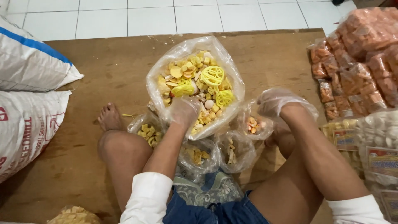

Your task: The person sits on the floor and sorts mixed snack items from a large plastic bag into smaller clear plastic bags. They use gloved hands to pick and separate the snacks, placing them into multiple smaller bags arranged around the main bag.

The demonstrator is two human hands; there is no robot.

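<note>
Left hand [184,111] (gloved) dipped in the big bag [195,85] of mixed crackers straight ahead, fingers curled, contents untellable; right hand [275,101] loosely open, empty, beside small bag [253,124], farther off.

- Left hand [184,111] wears a thin clear plastic glove, reaches forward with the arm nearly straight, fingers curled downward.
- Right hand [275,101], gloved the same way, is raised with the wrist bent and fingers loosely curled.
- Both forearms are bare; white sleeves are pushed up near the elbows.
</note>
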